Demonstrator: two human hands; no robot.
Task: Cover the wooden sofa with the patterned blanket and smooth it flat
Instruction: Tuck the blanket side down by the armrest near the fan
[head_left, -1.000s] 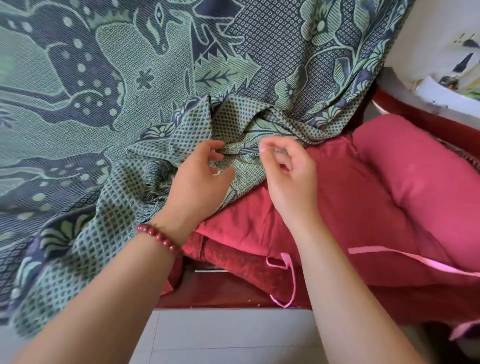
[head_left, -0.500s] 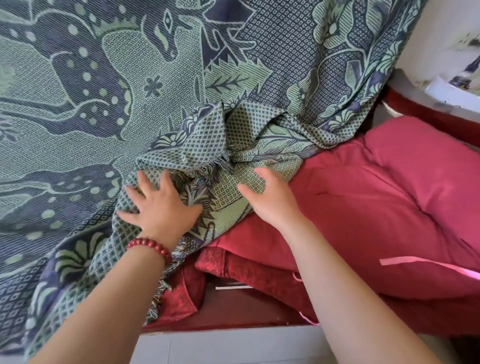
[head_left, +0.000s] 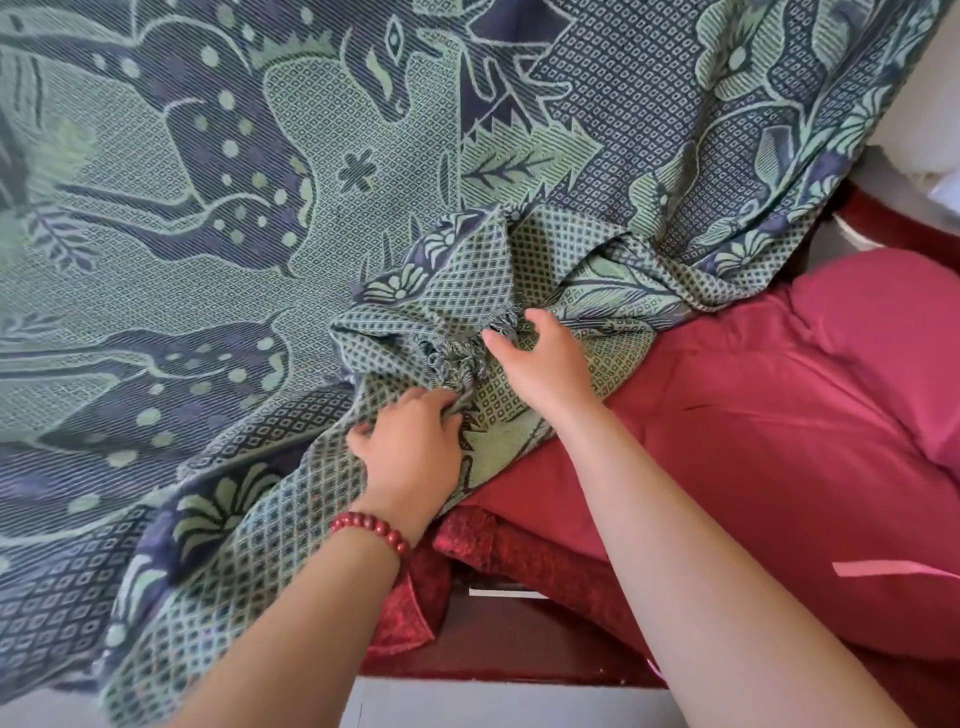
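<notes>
From the head view, the patterned blanket (head_left: 260, 234) is lying spread over the seat and back to the left of the red cushion (head_left: 779, 441), but its near corner is sitting bunched in a heap right at the cushion's left edge, so most of the cushion is showing bare. The left hand (head_left: 410, 452), wearing a red bead bracelet (head_left: 371, 530), is pressing into that heap just left of the cushion, its fingers clamped on a fold of cloth, likely to anchor the blanket while the corner is being freed. The right hand (head_left: 540, 364) is resting on the heap where it overlaps the cushion, beside the twisted fringe (head_left: 457, 358), which seems to be what it is hunting for; its fingers are curving with the thumb set apart, and I cannot tell whether they are pinching anything.

The wooden sofa (head_left: 493, 644) is showing only as a dark red strip below the cushion. The folds are hiding the blanket's true corner, and both fingertips of the left hand are sinking out of sight. A pink ribbon (head_left: 893, 569) on the cushion is running out of frame.
</notes>
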